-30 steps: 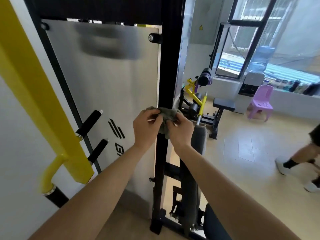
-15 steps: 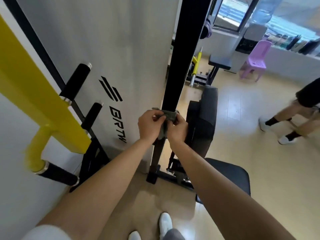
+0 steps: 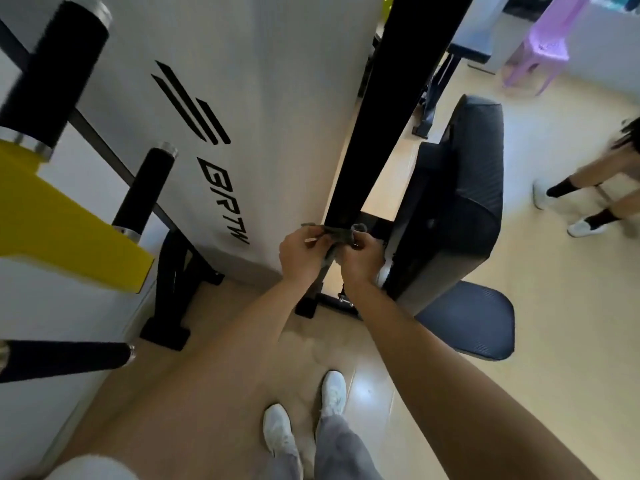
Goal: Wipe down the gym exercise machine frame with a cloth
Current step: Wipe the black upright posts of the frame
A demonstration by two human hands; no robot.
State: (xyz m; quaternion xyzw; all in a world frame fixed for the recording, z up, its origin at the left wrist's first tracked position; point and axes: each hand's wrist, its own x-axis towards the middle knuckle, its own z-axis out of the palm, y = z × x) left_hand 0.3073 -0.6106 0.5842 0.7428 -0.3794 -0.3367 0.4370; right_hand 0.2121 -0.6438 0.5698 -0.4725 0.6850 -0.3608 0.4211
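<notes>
Left hand (image 3: 304, 252): fingers curled, thumb and fingertips pinching the left end of a small grey-green cloth (image 3: 341, 233); knuckles face the camera
Right hand (image 3: 360, 259): fingers curled, pinching the right end of the same cloth; just beside the left hand, almost touching it
Cloth: held between both hands and pressed across the near face of the black square steel upright post (image 3: 391, 109) of the machine frame, low on the post, not far above its base; a loose end hangs down between the hands
Post: rises up and away from the hands, leaning right in the wide-angle view
Left of the hands: white flat panel with black stripes and lettering (image 3: 242, 98); further left, a yellow painted arm (image 3: 69, 233) and black foam-covered handles (image 3: 145, 188)
Right of the hands: black padded backrest (image 3: 460, 202), close by; black padded seat (image 3: 467, 320) below it
Below the hands: the person's own white shoes (image 3: 277, 431) on the pale floor (image 3: 554, 341)
Far right: another person's legs in dark socks and white shoes (image 3: 588, 195)
Beyond the hands, upper right: lilac plastic chair (image 3: 543, 43)
</notes>
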